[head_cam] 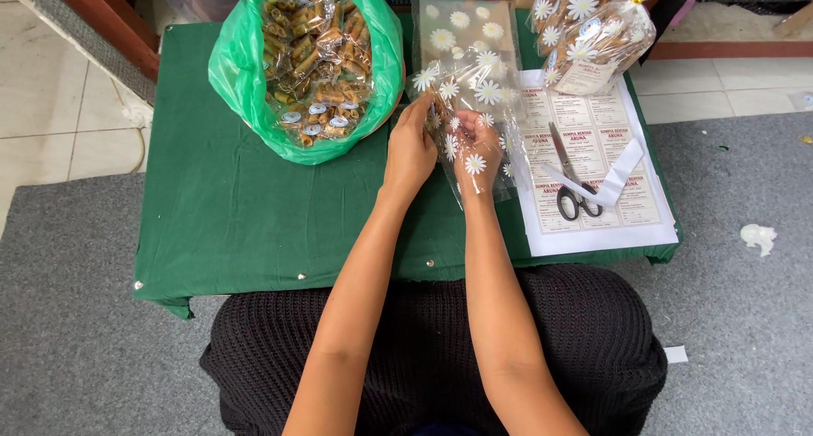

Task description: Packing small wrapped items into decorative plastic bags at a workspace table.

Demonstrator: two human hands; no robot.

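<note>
A clear cellophane bag (474, 114) printed with white daisies sits over the middle of the green-covered tabletop (246, 207), held upright between both hands; it looks limp and crinkled, and a few brown snack pieces show near its mouth. The left hand (410, 148) rises from a straight forearm, its fingers (425, 113) pinching the bag's left edge. The right hand (476, 152) is partly inside or behind the film, fingers curled on it; exactly how they grip cannot be told. To the left stands an open green plastic sack (237, 72) full of small wrapped brown snacks with round stickers. Behind lies a flat stack of daisy bags (461, 21), and a filled, tied daisy bag (593, 30) rests at the far right. A white sheet of rectangular labels (593, 140) lies at the right, with black-handled scissors (572, 182) and a white paper strip (622, 169) on it
</note>
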